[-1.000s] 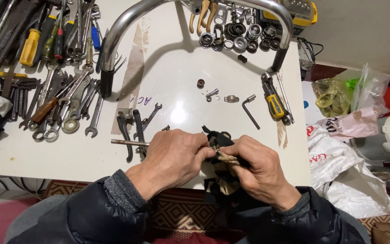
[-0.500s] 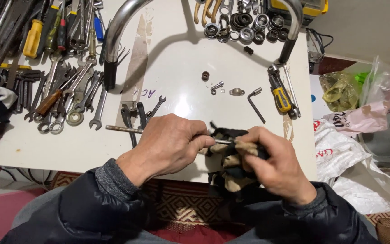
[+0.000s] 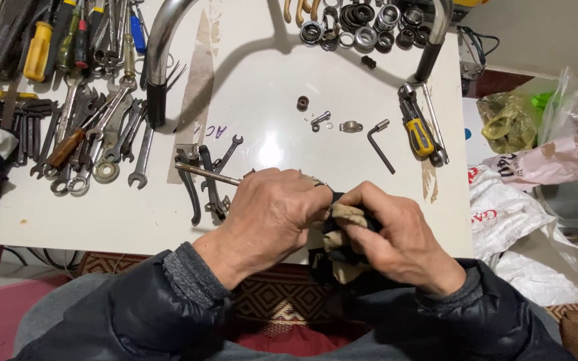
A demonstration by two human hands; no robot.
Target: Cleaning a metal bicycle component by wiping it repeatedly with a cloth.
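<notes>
Left hand (image 3: 272,214) is clenched around a thin metal rod (image 3: 207,173), whose long axis runs from upper left down to the right across the white table (image 3: 269,140). Its free end points up-left, near the dark pliers (image 3: 188,187). The other end vanishes under the fingers. Right hand (image 3: 396,234) grips a tan-and-black rag (image 3: 342,230) at the frame's lower centre, bunched against the rod; where they meet is hidden.

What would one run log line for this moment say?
left hand: grips metal rod | right hand: holds rag against rod end | place: white table, wrenches left
</notes>
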